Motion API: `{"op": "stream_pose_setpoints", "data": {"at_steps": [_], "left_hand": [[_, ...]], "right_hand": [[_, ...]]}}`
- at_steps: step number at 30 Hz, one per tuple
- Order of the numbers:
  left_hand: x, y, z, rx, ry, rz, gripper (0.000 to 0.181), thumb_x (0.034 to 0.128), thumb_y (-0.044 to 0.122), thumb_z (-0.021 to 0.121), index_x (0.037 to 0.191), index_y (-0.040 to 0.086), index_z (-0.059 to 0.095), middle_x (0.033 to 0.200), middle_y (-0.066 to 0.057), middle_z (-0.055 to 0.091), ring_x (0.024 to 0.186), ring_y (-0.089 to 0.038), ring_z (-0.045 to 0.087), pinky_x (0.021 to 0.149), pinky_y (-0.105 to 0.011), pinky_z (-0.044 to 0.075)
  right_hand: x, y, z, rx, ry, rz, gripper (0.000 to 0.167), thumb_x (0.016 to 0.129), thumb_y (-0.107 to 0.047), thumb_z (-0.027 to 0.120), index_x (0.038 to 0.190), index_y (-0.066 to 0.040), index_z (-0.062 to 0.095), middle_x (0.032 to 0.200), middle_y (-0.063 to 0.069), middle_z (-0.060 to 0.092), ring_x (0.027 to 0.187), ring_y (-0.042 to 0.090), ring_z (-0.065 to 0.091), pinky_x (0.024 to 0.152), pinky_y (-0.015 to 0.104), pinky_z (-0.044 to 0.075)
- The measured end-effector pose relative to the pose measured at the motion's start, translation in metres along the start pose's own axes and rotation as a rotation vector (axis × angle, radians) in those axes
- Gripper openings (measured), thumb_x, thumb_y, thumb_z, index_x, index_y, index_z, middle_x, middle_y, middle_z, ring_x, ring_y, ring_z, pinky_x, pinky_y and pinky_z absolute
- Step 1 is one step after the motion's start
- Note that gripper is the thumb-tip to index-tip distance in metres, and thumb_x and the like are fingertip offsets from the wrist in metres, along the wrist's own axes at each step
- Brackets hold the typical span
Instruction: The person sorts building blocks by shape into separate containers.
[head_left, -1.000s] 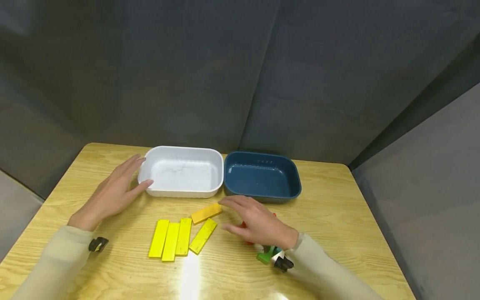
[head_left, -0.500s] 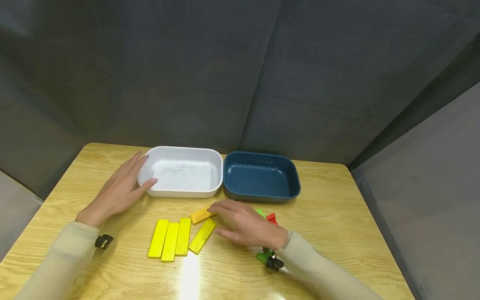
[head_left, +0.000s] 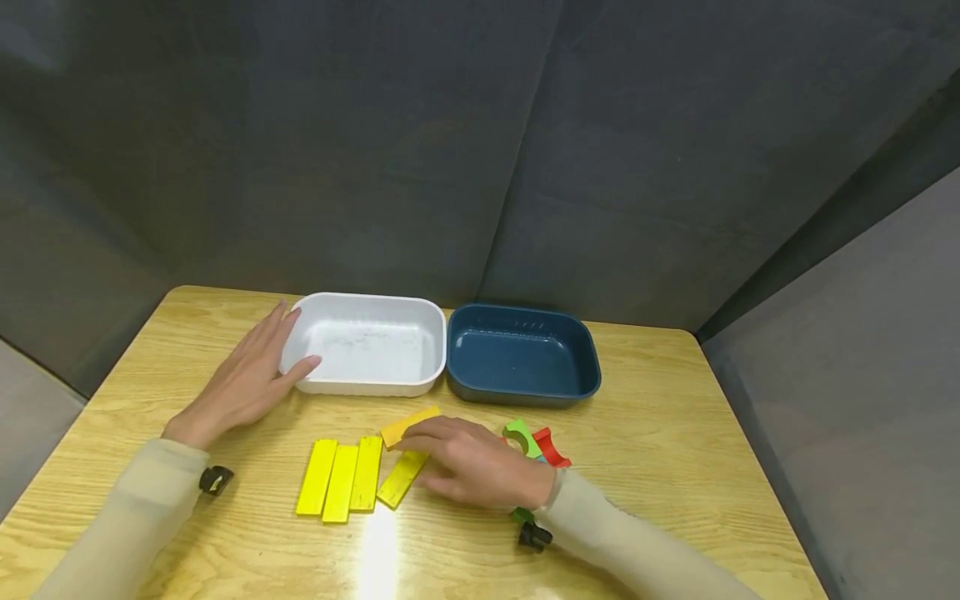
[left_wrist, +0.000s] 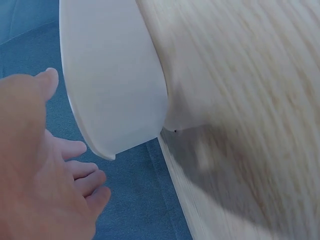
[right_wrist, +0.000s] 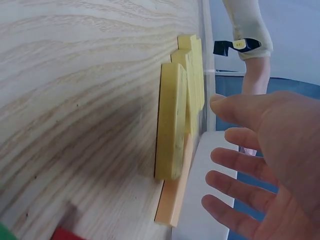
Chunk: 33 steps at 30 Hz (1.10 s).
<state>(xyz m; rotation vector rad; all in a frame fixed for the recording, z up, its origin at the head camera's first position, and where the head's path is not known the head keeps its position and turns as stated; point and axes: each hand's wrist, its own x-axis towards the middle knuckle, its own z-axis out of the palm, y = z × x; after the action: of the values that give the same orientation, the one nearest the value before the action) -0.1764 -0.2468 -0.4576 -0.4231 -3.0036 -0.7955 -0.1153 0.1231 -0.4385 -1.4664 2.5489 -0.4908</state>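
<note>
In the head view the left hand is at the left end of the white tray, fingers spread; the left wrist view shows a gap between its fingers and the tray wall. Over the slanted yellow block and the orange block hovers the right hand, fingers apart and holding nothing. In the right wrist view that yellow block lies beside the orange one, with the right hand above them. Three more yellow blocks lie side by side further left.
A dark blue tray stands against the white tray's right side. Right of the right hand lie a light green arch block and a red curved block. A dark green piece shows partly beneath the right wrist. Dark cloth hangs behind the table.
The right hand has moved left and slightly nearer, from beside the orange block to over the slanted block, uncovering the green and red pieces. The left hand has shifted slightly right.
</note>
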Motion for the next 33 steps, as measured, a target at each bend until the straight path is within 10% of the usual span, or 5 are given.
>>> {"op": "stream_pose_setpoints", "data": {"at_steps": [33], "left_hand": [[0.0,-0.001,0.008,-0.021,-0.042,-0.03,0.098,0.1086,0.065,0.045,0.173,0.009,-0.004,0.18,-0.009,-0.012,0.165,-0.041,0.003,0.129,-0.068,0.012]], "right_hand": [[0.014,-0.005,0.024,-0.153,-0.104,-0.1,0.044,0.106,-0.027,0.07,0.148,-0.015,0.065,0.148,0.001,0.064,0.139,0.016,0.056,0.122,0.03,0.041]]}}
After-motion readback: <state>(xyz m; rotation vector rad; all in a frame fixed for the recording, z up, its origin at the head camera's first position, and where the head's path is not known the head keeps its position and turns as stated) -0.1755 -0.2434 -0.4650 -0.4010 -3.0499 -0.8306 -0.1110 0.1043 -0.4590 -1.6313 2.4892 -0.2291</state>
